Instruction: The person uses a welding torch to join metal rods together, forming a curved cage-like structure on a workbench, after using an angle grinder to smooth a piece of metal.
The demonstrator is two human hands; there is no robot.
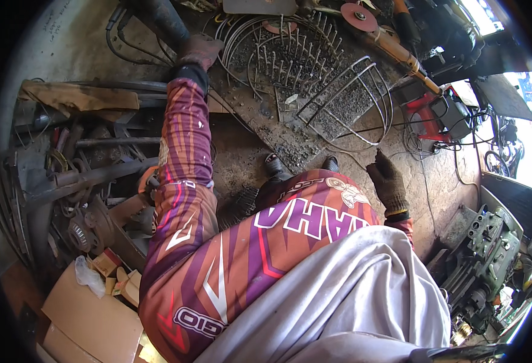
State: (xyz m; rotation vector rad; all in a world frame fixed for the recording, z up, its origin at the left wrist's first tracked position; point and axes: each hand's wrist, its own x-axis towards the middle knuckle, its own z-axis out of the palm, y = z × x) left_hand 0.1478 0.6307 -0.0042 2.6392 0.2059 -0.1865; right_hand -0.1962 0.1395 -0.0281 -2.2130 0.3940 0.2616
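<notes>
A gloved left hand (pixel 199 51) is seen stretched far forward at the end of a purple and orange patterned sleeve (pixel 184 139), its fingers curled over a dark pipe-like bar (pixel 163 21) that runs up and away from it; how tightly the bar is gripped cannot be told. Just to the right of that hand, a wire frame studded with upright rods (pixel 290 54) is laid on the gritty floor (pixel 242 157). The right hand (pixel 388 179), in a dark work glove, is held up loosely open with nothing in it, and a curved wire cage (pixel 353 100) is seen just beyond its fingertips. Further off past the cage, an angle grinder with an orange body (pixel 393 45) is left lying.
</notes>
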